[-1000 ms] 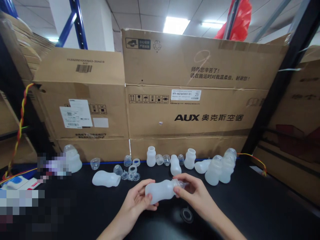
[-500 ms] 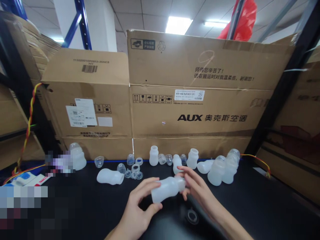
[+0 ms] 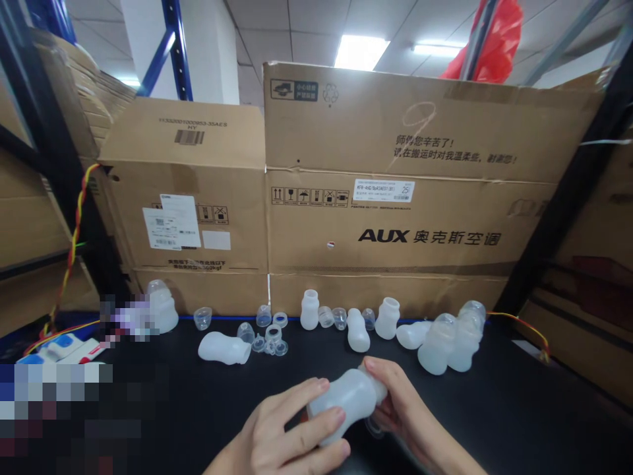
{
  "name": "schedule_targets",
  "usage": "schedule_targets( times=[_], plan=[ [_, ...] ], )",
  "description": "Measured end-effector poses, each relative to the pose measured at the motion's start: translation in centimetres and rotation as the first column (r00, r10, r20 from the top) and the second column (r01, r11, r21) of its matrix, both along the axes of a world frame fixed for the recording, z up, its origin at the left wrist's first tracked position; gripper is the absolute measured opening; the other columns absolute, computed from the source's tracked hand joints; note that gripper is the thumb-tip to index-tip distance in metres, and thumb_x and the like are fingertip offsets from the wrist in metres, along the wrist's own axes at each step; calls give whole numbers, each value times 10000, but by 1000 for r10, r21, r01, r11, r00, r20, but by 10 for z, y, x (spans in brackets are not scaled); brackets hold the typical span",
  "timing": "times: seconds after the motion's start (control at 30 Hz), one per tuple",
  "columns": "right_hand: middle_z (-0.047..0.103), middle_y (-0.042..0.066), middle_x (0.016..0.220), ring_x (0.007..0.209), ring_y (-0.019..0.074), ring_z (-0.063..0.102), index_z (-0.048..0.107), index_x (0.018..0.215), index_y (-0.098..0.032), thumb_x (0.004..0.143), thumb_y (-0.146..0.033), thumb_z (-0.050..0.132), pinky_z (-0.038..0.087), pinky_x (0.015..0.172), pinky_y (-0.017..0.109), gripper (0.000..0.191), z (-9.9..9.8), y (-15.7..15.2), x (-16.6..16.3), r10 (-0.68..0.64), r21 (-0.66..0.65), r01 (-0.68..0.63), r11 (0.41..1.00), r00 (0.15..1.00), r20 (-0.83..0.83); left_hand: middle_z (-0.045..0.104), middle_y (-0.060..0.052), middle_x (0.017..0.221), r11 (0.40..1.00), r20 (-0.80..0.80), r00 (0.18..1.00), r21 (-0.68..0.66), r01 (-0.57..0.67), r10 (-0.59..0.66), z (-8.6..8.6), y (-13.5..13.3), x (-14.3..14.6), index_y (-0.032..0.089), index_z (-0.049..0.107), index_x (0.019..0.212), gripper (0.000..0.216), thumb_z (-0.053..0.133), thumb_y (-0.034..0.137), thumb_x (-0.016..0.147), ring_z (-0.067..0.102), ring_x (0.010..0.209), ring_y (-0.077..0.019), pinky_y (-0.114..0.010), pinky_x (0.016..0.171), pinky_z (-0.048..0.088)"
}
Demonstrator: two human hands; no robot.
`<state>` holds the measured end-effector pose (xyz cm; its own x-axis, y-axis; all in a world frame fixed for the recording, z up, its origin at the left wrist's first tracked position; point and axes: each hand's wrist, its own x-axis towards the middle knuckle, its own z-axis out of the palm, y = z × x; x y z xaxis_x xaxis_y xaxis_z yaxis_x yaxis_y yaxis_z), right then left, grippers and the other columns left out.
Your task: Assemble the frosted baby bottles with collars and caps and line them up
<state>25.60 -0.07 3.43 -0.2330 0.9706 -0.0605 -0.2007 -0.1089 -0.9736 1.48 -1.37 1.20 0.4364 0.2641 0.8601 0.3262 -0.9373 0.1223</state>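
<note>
A frosted white baby bottle point(image 3: 349, 399) lies tilted across my two hands, its neck pointing right. My left hand point(image 3: 289, 432) wraps round the body, fingers spread over its front and top. At the neck end, my right hand point(image 3: 395, 402) is closed, with the thumb side on top. Whether a collar sits on the neck is hidden by these fingers. Partly covered under my right hand, a clear ring-shaped part point(image 3: 374, 429) rests on the black table point(image 3: 188, 415).
Behind stand several bottles, including an upright open one point(image 3: 310, 310). Another bottle point(image 3: 224, 348) lies at left beside clear caps and rings point(image 3: 273, 336). Capped bottles point(image 3: 438, 346) stand at right. A cardboard wall point(image 3: 316, 257) closes off the back.
The bottle has come lower and nearer, turning more toward the right. My left fingers have shifted over its front, and my right fingers have closed round the neck end.
</note>
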Motion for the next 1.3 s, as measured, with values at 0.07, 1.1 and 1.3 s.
schedule_targets(
  times=[0.07, 1.1, 1.3],
  plan=[
    [212, -128, 450, 384, 45, 168, 406, 638, -223, 849, -740, 643, 119, 403, 205, 606, 3, 0, 2, -31, -19, 31, 999, 999, 13, 798, -80, 1195, 946, -190, 981, 309, 101, -42, 10, 14, -6, 225, 716, 1280, 346, 690, 157, 941, 628, 1320, -304, -456, 1055, 592],
    [685, 73, 1288, 1174, 246, 657, 470, 1405, -323, 952, -417, 698, 498, 1079, 438, 516, -17, 3, -5, -248, 561, 76, 824, 939, 238, 738, -47, 966, 796, -352, 799, -196, -573, 488, -5, 78, -46, 233, 607, 1269, 445, 633, 148, 833, 688, 1016, -301, -621, 1125, 401],
    [669, 67, 1307, 1204, 271, 635, 548, 1377, -299, 923, -411, 724, 507, 1070, 421, 500, -20, -1, -5, -244, 561, -38, 827, 875, 419, 740, -21, 914, 822, -185, 876, -303, -482, 446, -3, 77, -42, 261, 656, 1232, 358, 601, 155, 895, 707, 956, -267, -630, 1138, 402]
  ],
)
